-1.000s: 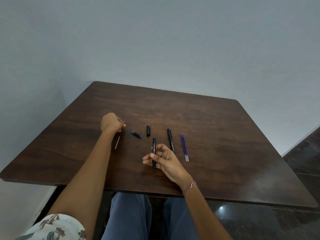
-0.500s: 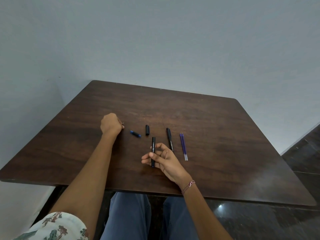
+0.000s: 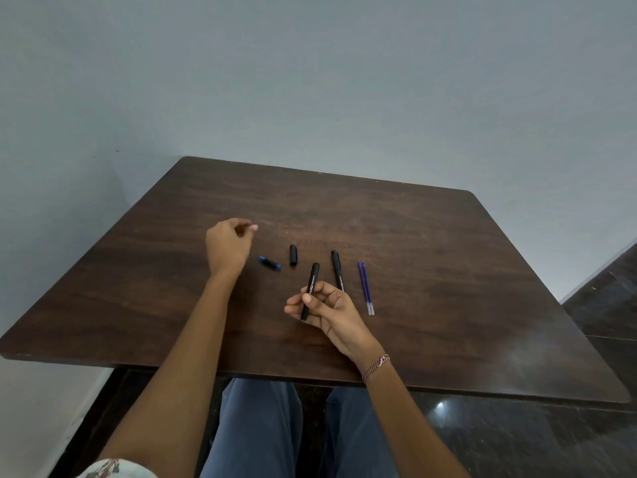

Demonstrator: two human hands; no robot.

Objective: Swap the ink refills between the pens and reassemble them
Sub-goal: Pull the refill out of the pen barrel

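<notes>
Above the tabletop (image 3: 431,253), the left hand (image 3: 229,248) has risen, its grip unclear; the right hand (image 3: 331,312) pinches a pen barrel (image 3: 312,277) near two refills (image 3: 364,288).

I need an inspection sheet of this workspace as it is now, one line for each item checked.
Surface: dark wooden table, rounded corners.
Job's things: black pen body in the right hand; second black pen flat on the table; two blue refills side by side at its right; black cap and small blue piece lying further left.
Clutter: nothing seen.
Hands: right hand pinches the black pen body; left hand above the table, fingers curled, contents not visible.
Cables: nothing seen.
Surroundings: plain grey wall; dark glossy floor; blue trousers under the table.
</notes>
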